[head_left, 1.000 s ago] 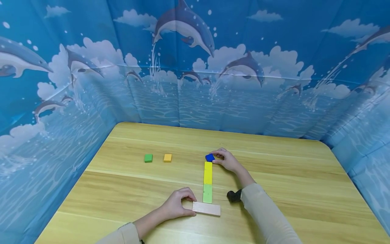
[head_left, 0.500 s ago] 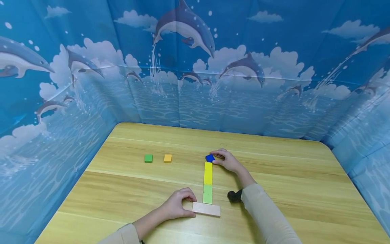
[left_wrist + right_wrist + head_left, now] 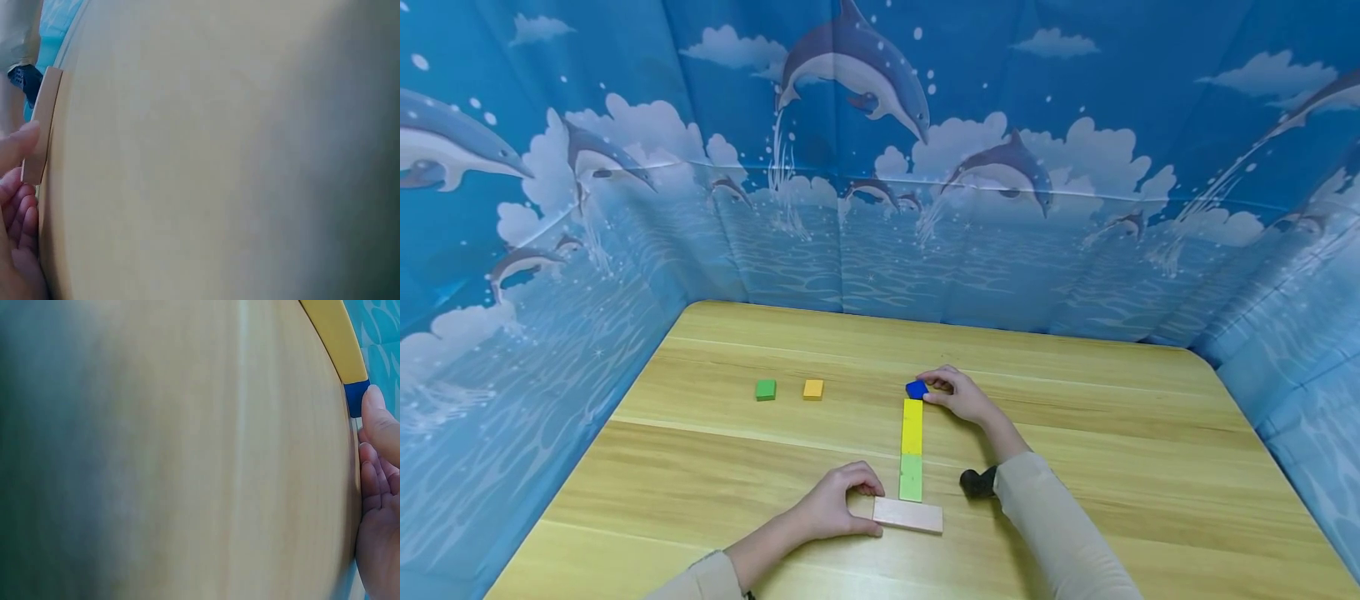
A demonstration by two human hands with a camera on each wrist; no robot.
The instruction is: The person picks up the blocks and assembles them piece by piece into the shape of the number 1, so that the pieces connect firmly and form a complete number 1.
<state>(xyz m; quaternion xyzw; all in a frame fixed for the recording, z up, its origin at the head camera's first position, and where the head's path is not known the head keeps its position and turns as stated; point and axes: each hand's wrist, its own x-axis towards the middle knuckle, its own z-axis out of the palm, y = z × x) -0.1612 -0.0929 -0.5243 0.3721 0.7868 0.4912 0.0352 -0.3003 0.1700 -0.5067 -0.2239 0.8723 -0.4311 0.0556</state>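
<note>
With thumb and fingers, my left hand (image 3: 837, 504) pinches the left end of a plain wooden block (image 3: 908, 514) lying crosswise on the table. My right hand (image 3: 961, 395) holds a small blue block (image 3: 916, 389) between thumb and fingertips. Directly below the blue block in the head view lies a long yellow block (image 3: 912, 426), and a light green block (image 3: 911, 477) continues that line down to the wooden one. In the left wrist view the thumb presses on the wooden block (image 3: 44, 125). The right wrist view shows the blue block (image 3: 356, 399) against the yellow block's end.
A small green block (image 3: 765, 390) and an orange block (image 3: 813, 390) lie apart on the left half of the wooden table (image 3: 1112, 417). A black device (image 3: 977, 483) sits at the right wrist. Behind the table hangs a dolphin-print curtain (image 3: 880, 242).
</note>
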